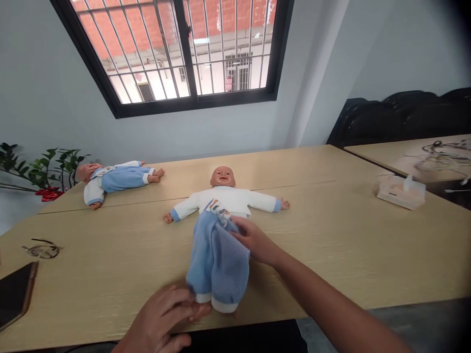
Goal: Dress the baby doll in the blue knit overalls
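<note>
A baby doll (222, 176) lies on its back on the table, its head away from me and its arms spread. It wears a white long-sleeved top (237, 197) with blue cuffs. Light blue fleece overalls (209, 250) with white leg cuffs cover its legs, and a cartoon face shows on the bib. My right hand (253, 240) grips the overalls' fabric at the right side of the waist. Down by the left leg cuff, my left hand (162, 318) has its fingers apart, the tips against the doll's foot (201, 311). The other foot is mostly hidden.
Another doll (123, 179) in similar clothes lies at the back left, near a potted plant (47, 169). Glasses (43, 250) and a dark phone or tablet (16, 294) are at the left. A tissue box (401, 191) stands right, with cables (447, 152) beyond.
</note>
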{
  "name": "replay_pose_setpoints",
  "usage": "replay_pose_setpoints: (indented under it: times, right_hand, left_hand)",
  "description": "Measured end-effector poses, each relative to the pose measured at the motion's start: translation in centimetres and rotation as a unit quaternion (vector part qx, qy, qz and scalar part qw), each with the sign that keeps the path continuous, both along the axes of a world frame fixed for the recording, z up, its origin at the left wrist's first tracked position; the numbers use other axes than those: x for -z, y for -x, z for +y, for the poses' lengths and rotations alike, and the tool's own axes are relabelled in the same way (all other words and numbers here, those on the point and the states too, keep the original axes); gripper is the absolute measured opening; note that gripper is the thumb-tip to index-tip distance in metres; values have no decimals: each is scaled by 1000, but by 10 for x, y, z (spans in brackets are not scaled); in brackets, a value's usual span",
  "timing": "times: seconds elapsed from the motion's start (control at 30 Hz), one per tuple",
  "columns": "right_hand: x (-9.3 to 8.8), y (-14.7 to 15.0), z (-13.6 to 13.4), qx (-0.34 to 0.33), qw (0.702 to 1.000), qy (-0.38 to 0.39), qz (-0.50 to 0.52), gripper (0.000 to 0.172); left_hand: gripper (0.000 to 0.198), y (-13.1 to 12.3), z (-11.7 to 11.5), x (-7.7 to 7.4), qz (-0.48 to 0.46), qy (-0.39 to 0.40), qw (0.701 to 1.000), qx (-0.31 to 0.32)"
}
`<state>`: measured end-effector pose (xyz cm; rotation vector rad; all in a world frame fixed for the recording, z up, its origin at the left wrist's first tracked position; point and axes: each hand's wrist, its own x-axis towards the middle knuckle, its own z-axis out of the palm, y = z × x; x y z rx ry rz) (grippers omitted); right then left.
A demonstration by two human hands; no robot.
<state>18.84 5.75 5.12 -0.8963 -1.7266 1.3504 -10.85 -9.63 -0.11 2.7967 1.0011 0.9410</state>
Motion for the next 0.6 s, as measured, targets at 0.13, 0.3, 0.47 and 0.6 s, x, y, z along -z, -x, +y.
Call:
replay_pose_setpoints:
  times: [0.13, 0.3, 0.47, 0.6]
  right_hand:
    - [-17, 7, -5, -35, 989, 86, 114, 38]
    - [-34, 8, 2, -119, 975, 63, 179, 40]
    - [-51, -15, 9, -124, 991, -44, 27, 32]
    - [-48, -33, 22, 21, 972, -182, -145, 30]
  left_hand:
    - [20, -3, 46, -35, -115, -70, 988, -72]
    - [90, -40, 141, -98, -134, 93, 986, -38]
    - [57, -66, 199, -123, 33, 424, 899, 104]
    - [40, -71, 201, -124, 21, 447, 890, 90]
